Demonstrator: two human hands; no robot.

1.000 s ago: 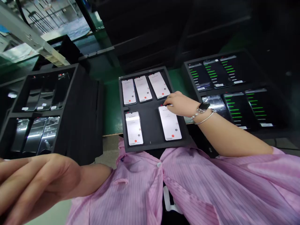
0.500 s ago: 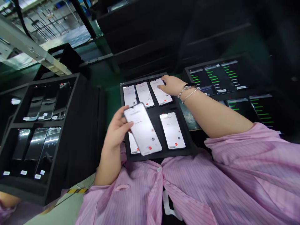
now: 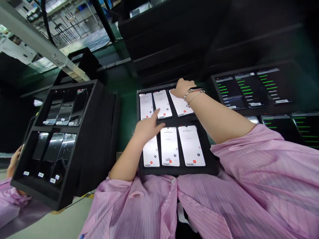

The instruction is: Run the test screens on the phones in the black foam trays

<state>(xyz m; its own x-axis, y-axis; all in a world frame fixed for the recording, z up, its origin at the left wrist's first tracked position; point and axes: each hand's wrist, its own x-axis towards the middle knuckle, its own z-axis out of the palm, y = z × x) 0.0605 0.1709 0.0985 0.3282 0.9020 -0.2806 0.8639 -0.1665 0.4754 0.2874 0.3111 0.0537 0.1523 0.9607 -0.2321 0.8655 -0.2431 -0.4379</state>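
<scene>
A black tray (image 3: 171,121) in front of me holds two rows of smartphones with white lit screens and red call buttons. Over its left part hovers my left hand (image 3: 147,128), empty, index finger and thumb spread apart. It partly covers the front-left smartphone (image 3: 151,153) and the back-left smartphone (image 3: 146,104). Beside that lies the front-middle smartphone (image 3: 170,146), flat in its slot. My right hand (image 3: 183,88), wearing bracelets and a watch band, curls around the upper end of the back-right smartphone (image 3: 181,105), thumb at its top left; the other fingertips are hidden.
Left stands a stack of black trays (image 3: 86,142) with dark-screened phones. Right, another tray (image 3: 251,111) holds phones showing green lines. A metal post (image 3: 47,43) slants across the upper left. Another person's hand (image 3: 15,161) shows at the left edge.
My left hand has set its smartphone into the front-middle slot, let go and moved up off it. My right hand stays at the back-right smartphone, fingers more curled. The view has shifted slightly left.
</scene>
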